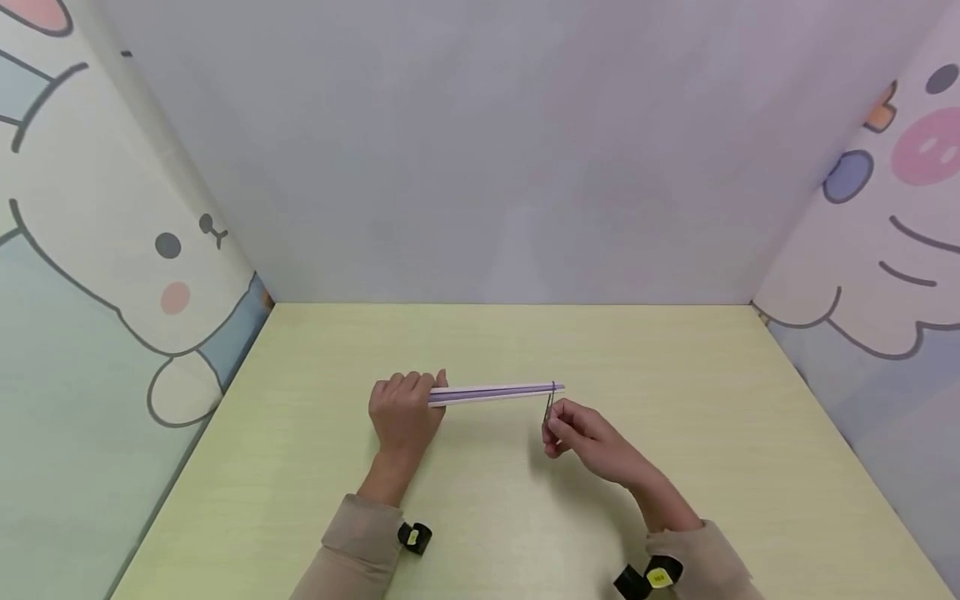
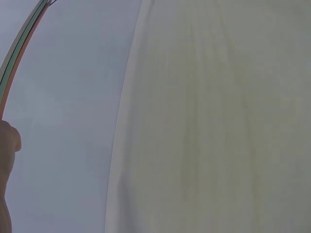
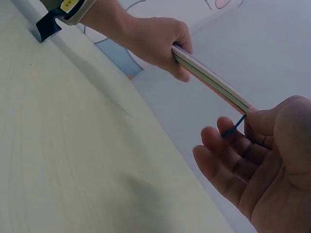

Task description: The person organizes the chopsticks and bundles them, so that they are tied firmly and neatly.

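Two hands on one bundle of sticks, with a band at its narrow end

The bundle of slim sticks (image 1: 495, 394) is held crosswise above the table (image 1: 495, 342). At the bundle's left end is the left hand (image 1: 405, 417), its fingers wrapped round the sticks. Just below the bundle's right end is the right hand (image 1: 588, 437), its thumb and fingertips pinching a thin, dark band (image 1: 552, 398). The band seems to pass around the bundle close to the tips, and a length of it runs down from there to the pinching fingers. In the right wrist view it looks blue and stretches from the bundle's tip to the fingers of that hand.

Judging by this, the work is partway along. Done: the sticks lie side by side as one bundle, and the band is at its right end. Left, it seems: the drawn-out part of the band, which stands away from the bundle and is not yet free of the fingers. How many turns go round the sticks is too small to tell, and whether the band is going on or coming off cannot be told either.
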The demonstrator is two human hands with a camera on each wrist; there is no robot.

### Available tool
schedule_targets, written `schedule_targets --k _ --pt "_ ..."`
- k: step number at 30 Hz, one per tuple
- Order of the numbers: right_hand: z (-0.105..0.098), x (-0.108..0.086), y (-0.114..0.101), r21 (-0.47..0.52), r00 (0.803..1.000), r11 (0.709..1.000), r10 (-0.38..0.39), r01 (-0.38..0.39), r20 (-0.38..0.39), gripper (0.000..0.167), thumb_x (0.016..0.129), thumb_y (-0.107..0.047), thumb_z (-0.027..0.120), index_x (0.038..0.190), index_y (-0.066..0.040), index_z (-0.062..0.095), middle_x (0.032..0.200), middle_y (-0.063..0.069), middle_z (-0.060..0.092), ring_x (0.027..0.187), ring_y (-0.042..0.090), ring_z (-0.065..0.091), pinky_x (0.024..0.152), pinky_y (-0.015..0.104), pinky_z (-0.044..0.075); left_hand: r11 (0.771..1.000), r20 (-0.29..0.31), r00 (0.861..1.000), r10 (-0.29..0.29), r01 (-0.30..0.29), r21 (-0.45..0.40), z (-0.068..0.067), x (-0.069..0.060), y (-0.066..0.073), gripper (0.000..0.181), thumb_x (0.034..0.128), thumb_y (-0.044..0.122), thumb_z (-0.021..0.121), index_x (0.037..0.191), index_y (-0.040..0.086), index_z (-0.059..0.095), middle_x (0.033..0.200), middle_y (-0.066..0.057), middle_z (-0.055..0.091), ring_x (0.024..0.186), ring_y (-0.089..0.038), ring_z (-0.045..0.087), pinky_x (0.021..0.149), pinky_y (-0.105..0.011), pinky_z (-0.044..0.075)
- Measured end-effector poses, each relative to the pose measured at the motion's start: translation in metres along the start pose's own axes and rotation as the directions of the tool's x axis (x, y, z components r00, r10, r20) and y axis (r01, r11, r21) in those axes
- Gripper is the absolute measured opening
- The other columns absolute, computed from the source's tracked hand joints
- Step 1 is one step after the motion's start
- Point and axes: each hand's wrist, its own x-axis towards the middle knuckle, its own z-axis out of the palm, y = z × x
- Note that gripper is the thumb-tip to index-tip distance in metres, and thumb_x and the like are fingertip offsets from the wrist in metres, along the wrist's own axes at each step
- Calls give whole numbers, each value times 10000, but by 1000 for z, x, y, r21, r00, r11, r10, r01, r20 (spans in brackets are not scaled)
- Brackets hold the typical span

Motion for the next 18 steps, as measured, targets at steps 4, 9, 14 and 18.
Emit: schedule_targets --k 4,9,14,18 --pt "5 2 4 -11 996 1000 -7 6 -90 208 1101 -105 354 1098 71 466 908 294 594 629 329 590 604 418 551 1000 -65 998 -8 7 -14 0 2 -1 265 820 175 681 594 54 614 514 -45 567 435 -233 504 461 -373 393" --pt "12 4 6 -67 972 997 -43 28 -231 138 1065 -37 441 1107 74 512 825 205 660 497 246 540 485 337 492 1000 -121 993 -9 7 -20 -1 4 -1 319 801 149 646 525 81 499 459 -29 481 387 -212 411 415 -365 352" --pt "20 7 9 -317 919 928 -288 198 -271 116 936 50 648 1001 -45 630 788 81 703 527 113 546 471 241 466 1000 -127 992 -17 16 -10 -1 5 0 368 815 136 602 497 105 419 428 -17 418 370 -177 326 388 -350 322" --pt "26 12 11 -549 834 752 -526 364 -166 59 949 -103 691 995 -74 713 814 8 706 557 30 507 500 160 433 1000 -124 992 -27 27 -2 -1 5 0 376 821 124 586 495 109 401 421 -12 395 370 -169 299 386 -344 307"
